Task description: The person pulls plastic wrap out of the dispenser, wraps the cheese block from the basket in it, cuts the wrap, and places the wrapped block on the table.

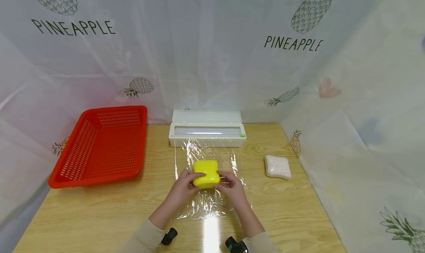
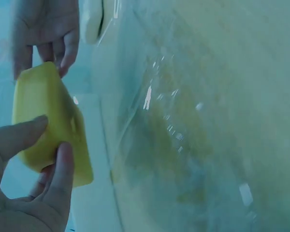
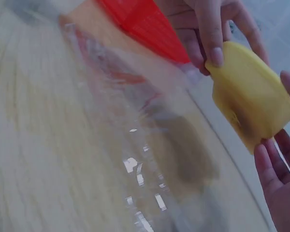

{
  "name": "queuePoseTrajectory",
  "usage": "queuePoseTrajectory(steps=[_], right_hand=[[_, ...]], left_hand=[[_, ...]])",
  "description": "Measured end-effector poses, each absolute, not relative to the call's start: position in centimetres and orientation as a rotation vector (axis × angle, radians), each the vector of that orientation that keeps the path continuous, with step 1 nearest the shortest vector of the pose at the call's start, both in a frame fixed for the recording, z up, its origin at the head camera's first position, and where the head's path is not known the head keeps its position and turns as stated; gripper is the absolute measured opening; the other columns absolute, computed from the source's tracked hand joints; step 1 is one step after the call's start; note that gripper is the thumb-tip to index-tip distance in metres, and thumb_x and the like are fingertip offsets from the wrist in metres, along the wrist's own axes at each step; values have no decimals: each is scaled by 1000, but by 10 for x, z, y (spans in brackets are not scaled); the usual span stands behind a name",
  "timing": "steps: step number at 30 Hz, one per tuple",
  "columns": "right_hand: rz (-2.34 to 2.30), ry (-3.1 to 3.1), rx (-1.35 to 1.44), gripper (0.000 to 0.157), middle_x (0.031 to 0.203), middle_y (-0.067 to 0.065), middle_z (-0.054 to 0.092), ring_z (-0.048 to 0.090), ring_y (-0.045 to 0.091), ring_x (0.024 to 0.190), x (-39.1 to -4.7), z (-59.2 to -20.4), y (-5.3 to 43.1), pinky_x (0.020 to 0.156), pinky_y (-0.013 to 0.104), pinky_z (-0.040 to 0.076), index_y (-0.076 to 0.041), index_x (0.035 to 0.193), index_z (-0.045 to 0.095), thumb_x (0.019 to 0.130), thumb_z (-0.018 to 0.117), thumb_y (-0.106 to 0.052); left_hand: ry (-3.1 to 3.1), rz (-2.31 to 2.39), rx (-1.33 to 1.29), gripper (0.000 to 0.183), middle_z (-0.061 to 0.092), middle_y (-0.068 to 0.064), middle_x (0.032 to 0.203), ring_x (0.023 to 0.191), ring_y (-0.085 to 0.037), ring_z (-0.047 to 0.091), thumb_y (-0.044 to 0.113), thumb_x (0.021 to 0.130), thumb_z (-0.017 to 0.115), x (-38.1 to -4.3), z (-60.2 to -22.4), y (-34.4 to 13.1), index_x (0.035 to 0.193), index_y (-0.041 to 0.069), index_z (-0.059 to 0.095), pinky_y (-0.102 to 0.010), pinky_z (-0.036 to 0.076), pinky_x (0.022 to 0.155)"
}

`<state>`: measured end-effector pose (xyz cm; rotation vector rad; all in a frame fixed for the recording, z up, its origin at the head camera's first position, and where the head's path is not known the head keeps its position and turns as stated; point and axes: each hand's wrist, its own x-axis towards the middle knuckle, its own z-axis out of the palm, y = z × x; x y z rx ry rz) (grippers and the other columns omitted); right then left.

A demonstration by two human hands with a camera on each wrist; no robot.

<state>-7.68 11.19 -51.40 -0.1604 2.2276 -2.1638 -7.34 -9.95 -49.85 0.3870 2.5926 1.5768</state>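
A yellow sponge (image 1: 206, 174), thick and narrowed at its waist, is held between both hands above a sheet of clear plastic wrap (image 1: 206, 205). My left hand (image 1: 183, 187) pinches its left end, the thumb on top and fingers beneath. On the opposite end, the thumb and fingers of my right hand (image 1: 234, 189) pinch it too. In the left wrist view the sponge (image 2: 46, 116) is tilted and apart from the wrap. The wrap runs out of a white dispenser box (image 1: 207, 141) with its lid raised.
To the left stands a red plastic basket (image 1: 142, 146) with perforated walls. A white speckled sponge-shaped block (image 1: 278, 167) lies at the right on the wooden table (image 1: 109, 216). Printed curtains (image 1: 206, 61) hang behind and along the sides.
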Motion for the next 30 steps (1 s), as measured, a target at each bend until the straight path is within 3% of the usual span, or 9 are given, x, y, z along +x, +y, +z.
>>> queuePoseTrajectory(steps=[9, 19, 25, 30], right_hand=[[-2199, 2289, -28, 40, 113, 20, 59, 63, 25, 97, -67, -538, 117, 84, 27, 53, 7, 116, 64, 78, 76, 9], [-2299, 2235, -106, 39, 114, 25, 57, 65, 21, 99, -57, -559, 119, 88, 30, 53, 10, 113, 63, 76, 74, 16], [-2214, 2247, -89, 39, 115, 23, 57, 64, 30, 102, -54, -564, 122, 87, 29, 53, 9, 116, 61, 79, 74, 11], [-2088, 2339, -74, 39, 113, 22, 62, 64, 34, 102, -58, -562, 135, 86, 31, 53, 6, 116, 63, 80, 76, 6]], left_hand=[[2460, 1755, 119, 59, 54, -20, 125, 95, -26, 64, 6, 87, 72, -59, -523, -87, 142, 9, 51, -23, 55, 72], [2406, 1897, -4, 60, 61, -25, 115, 88, -26, 68, -5, 81, 73, -48, -540, -79, 137, 2, 54, -23, 56, 69], [2456, 1878, -22, 57, 64, -18, 113, 85, -21, 66, -4, 79, 76, -48, -546, -78, 132, 1, 58, -23, 56, 65], [2447, 1886, 31, 51, 62, -19, 117, 92, -25, 66, -3, 81, 75, -50, -551, -82, 129, -2, 59, -24, 55, 72]])
